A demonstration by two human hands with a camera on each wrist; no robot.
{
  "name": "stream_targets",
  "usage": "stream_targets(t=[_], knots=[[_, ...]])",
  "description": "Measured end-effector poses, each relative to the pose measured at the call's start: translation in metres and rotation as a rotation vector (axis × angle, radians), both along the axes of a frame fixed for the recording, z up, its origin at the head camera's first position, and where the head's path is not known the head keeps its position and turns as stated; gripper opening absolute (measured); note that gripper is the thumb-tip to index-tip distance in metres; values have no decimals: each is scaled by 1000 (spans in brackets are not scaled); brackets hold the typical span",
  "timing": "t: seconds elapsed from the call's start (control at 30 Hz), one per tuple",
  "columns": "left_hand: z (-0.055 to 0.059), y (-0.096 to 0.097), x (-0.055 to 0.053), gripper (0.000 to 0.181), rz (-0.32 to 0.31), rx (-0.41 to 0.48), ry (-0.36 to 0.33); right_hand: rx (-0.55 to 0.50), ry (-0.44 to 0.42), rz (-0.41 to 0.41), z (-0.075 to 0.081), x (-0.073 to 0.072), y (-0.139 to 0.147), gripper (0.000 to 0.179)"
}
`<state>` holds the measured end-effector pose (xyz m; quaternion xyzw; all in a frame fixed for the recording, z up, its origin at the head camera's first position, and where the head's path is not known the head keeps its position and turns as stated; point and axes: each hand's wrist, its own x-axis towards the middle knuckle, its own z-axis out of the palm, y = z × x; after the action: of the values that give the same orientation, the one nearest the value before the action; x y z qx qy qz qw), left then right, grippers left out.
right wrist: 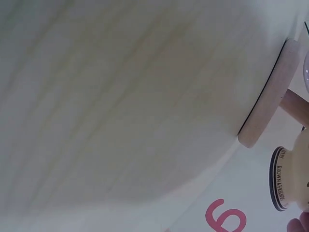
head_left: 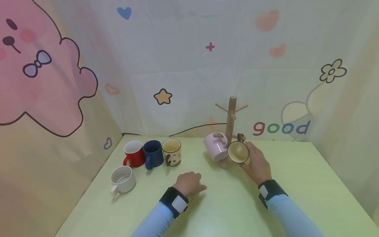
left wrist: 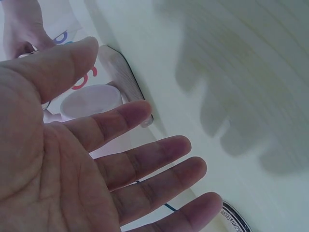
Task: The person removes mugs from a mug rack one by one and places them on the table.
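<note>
My right hand (head_left: pixel 258 166) grips a cream mug (head_left: pixel 238 152) with a dark rim, its mouth facing me. The mug's brown handle is up at the lower right peg of a wooden mug tree (head_left: pixel 231 121). In the right wrist view the mug's lettered base (right wrist: pixel 280 179) shows beside the stand, with only fingertips (right wrist: pixel 295 225) at the edge. A pink mug (head_left: pixel 215 147) hangs tilted on the lower left peg. My left hand (head_left: pixel 189 183) is over the table in front of the stand, holding nothing; its fingers (left wrist: pixel 145 166) are spread in the left wrist view.
On the left side of the table (head_left: pixel 225 214) stand a red mug (head_left: pixel 135 156), a dark blue mug (head_left: pixel 154 156), a patterned cream mug (head_left: pixel 174 156) and a white mug (head_left: pixel 124 181). A printed curtain (head_left: pixel 183 59) hangs behind the table. The stand's upper pegs hold no mugs.
</note>
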<state>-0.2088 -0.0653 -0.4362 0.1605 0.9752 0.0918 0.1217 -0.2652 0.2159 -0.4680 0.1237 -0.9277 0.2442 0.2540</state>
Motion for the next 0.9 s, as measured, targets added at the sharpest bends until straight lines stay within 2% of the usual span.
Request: stream_targets(t=[0.2,0.4,0.57,0.7,0.9], knots=[[0,1,0,45,-3,0,-4,-15,-20,-19,4,5,3,90],[0,0,1,46,-4,9,-10,-37,19,-30,6,12,7,89],[-1,-2,1,46,-2,14,-11,-96,31,-41,8,20,9,86],[-4,-3,3,47,0,20,-11,-158,-3,-73,9,27,10,86],[-5,-4,6,47,9,43,-12,-258,-103,-93,15,42,8,86]])
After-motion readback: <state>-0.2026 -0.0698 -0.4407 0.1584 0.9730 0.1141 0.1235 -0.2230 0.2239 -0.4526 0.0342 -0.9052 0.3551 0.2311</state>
